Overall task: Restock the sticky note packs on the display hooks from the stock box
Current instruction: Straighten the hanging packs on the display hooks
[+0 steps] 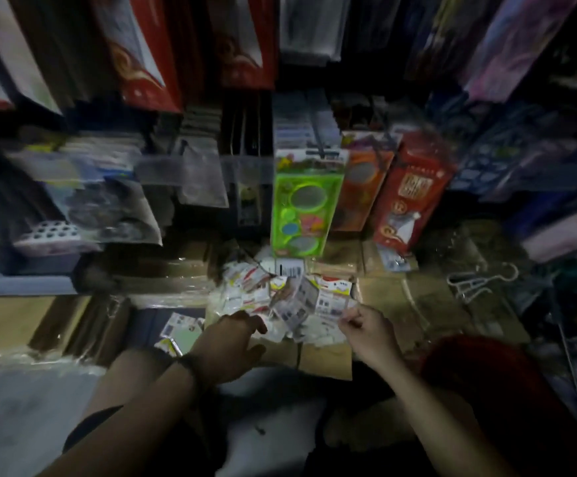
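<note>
A heap of small sticky note packs [263,290] in clear wrappers with white, red and yellow cards lies on brown cartons low in front of the shelves. My left hand [228,346] reaches over the heap's near left edge, fingers spread and relaxed, touching the packs. My right hand [366,330] pinches the edge of a pack [328,301] at the heap's right side. A few more packs [178,330] lie apart to the left, beside my left wrist. The picture is dim and blurred; no display hook shows clearly.
A green toy blister pack [302,204] stands upright just behind the heap, with an orange one [361,180] and a red box [409,194] to its right. Packed shelves rise behind. White hangers [479,280] lie at the right. Taped cartons [21,321] fill the left.
</note>
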Demonstrator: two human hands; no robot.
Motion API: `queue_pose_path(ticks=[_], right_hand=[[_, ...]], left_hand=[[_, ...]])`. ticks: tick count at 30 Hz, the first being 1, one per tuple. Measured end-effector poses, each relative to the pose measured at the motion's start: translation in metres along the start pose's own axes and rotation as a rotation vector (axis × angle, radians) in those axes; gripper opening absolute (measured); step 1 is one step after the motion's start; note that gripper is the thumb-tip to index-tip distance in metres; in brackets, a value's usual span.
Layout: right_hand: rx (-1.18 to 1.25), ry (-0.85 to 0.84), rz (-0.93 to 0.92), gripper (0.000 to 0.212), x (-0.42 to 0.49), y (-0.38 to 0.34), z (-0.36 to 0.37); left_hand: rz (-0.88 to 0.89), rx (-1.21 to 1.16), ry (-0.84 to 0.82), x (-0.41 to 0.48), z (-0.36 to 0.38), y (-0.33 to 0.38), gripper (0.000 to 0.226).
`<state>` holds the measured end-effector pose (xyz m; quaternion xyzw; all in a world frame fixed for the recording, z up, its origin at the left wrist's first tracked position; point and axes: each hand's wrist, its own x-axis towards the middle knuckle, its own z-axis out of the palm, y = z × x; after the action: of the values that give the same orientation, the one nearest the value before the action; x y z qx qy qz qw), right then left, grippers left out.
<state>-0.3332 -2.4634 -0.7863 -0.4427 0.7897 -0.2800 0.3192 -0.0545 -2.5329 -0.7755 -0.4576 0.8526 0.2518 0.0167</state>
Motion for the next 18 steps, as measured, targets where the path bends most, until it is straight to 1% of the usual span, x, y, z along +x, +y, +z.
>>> queue_pose_path(ticks=[3,4,6,7,9,10,11,12,13,14,15,16,18], right_hand=[[-0.1,-0.044,0.082,0.008,0.035,0.027,0.021],[-0.146,-0.066,0.103,0.01,0.047,0.033,0.027],[-0.2,-0.068,0.177,0.021,0.073,0.047,0.039],[-0.212,-0.049,0.21,0.031,0.091,0.06,0.048],[-0.207,0.005,0.269,0.067,0.138,0.109,0.075],[-0.196,0.046,0.306,0.081,0.16,0.135,0.089],[-0.172,0.071,0.34,0.093,0.177,0.156,0.103],[-0.136,0.075,0.371,0.105,0.188,0.171,0.115],[-0.109,0.07,0.391,0.117,0.19,0.174,0.125],[-0.101,0.066,0.386,0.129,0.185,0.166,0.128],[-0.099,0.075,0.385,0.136,0.178,0.151,0.125],[-0.106,0.065,0.399,0.138,0.165,0.127,0.117],[-0.16,0.071,0.456,0.13,0.15,0.087,0.106]], left_hand=[[0.023,-0.02,-0.051,0.034,0.018,0.001,0.04],[0.024,-0.046,-0.076,0.046,0.025,0.002,0.045],[0.039,-0.101,-0.109,0.067,0.038,0.006,0.058],[0.041,-0.134,-0.113,0.076,0.046,0.007,0.057],[0.03,-0.199,-0.091,0.089,0.06,0.01,0.04],[0.018,-0.218,-0.082,0.093,0.065,0.012,0.034],[0.001,-0.235,-0.089,0.096,0.069,0.014,0.035],[-0.011,-0.256,-0.115,0.099,0.074,0.015,0.042],[-0.002,-0.27,-0.136,0.101,0.078,0.015,0.049],[0.014,-0.267,-0.143,0.103,0.08,0.017,0.05],[0.01,-0.271,-0.143,0.106,0.079,0.02,0.046],[0.003,-0.285,-0.131,0.109,0.078,0.024,0.043],[0.001,-0.313,-0.12,0.116,0.078,0.032,0.05]])
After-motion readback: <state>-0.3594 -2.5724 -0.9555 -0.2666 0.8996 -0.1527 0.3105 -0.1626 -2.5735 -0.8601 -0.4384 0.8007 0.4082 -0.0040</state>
